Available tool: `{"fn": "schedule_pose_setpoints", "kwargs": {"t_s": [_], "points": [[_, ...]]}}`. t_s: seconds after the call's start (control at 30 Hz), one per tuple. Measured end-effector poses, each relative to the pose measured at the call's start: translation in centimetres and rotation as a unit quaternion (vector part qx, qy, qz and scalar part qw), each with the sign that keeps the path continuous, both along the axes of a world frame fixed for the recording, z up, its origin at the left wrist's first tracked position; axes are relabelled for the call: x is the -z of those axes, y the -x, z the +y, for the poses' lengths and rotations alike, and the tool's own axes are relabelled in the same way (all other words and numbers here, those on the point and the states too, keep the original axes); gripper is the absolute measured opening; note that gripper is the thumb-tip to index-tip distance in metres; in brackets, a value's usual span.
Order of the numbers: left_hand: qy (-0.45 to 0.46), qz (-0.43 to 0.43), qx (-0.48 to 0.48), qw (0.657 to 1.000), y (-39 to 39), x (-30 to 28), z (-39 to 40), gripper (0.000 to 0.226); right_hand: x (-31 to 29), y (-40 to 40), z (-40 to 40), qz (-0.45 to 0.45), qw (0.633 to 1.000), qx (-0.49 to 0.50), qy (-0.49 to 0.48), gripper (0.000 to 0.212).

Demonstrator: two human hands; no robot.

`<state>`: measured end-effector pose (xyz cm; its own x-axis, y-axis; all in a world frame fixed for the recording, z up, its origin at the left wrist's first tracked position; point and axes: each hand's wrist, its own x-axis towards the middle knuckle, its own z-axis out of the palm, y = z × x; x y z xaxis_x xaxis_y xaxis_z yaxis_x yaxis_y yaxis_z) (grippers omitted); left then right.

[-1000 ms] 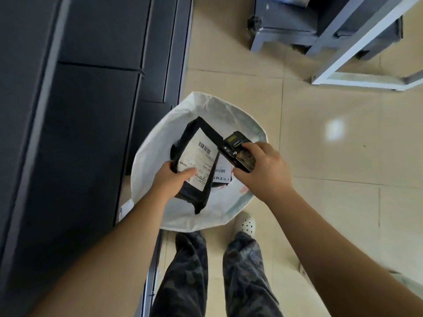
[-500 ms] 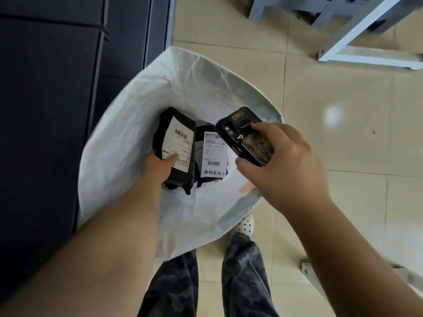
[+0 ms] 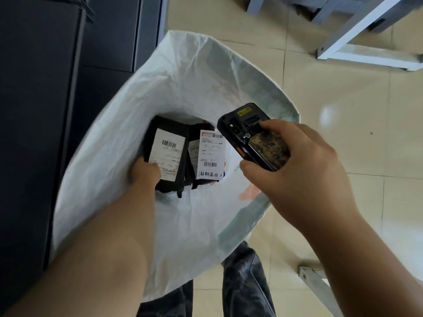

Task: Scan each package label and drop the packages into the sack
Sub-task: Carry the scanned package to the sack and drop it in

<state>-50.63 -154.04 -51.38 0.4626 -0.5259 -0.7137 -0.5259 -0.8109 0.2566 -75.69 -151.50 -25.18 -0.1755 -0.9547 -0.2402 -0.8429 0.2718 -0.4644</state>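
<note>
Now your left hand (image 3: 146,172) grips a black package (image 3: 168,154) by its lower edge, down inside the white sack (image 3: 183,88). Just right of it lies another labelled package (image 3: 209,154). Your right hand (image 3: 297,170) holds the scanner (image 3: 254,136) above the sack's rim.

Bare forearms, dark mottled trousers (image 3: 247,282)
</note>
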Motion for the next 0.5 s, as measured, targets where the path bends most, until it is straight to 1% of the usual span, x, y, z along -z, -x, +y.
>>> {"fn": "schedule_pose_setpoints", "kwargs": {"t_s": [0.07, 0.13, 0.2, 0.27, 0.33, 0.4, 0.5], "points": [[0.002, 0.019, 0.027, 0.999, -0.6, -0.9, -0.4, 0.032, -0.3, 0.0, 0.0, -0.006, 1.0, 0.002, 0.001, 0.06], [0.015, 0.057, 0.077, 0.995, -1.0, -2.6, -0.5, 0.033, -0.9, -0.2, -0.1, -0.015, 1.0, -0.002, -0.007, 0.06], [0.034, 0.075, 0.107, 0.991, -1.0, -5.2, -0.4, 0.039, -1.6, -0.5, -0.2, -0.023, 1.0, -0.009, -0.014, 0.059], [0.058, 0.086, 0.097, 0.99, -0.7, -8.9, 0.1, 0.045, -2.4, -0.9, -0.2, -0.04, 0.999, -0.013, -0.01, 0.059], [0.104, 0.101, 0.087, 0.986, -0.2, -13.3, 0.8, 0.046, -3.5, -1.3, -0.1, -0.06, 0.998, -0.021, -0.003, 0.059], [0.156, 0.116, 0.106, 0.975, 0.0, -18.5, 1.7, 0.044, -5.1, -1.6, 0.2, -0.07, 0.997, -0.037, -0.001, 0.06], [0.227, 0.11, 0.152, 0.956, 0.0, -26.3, 2.8, 0.041, -8.2, -2.3, 0.4, -0.077, 0.996, -0.047, 0.014, 0.064]]}}
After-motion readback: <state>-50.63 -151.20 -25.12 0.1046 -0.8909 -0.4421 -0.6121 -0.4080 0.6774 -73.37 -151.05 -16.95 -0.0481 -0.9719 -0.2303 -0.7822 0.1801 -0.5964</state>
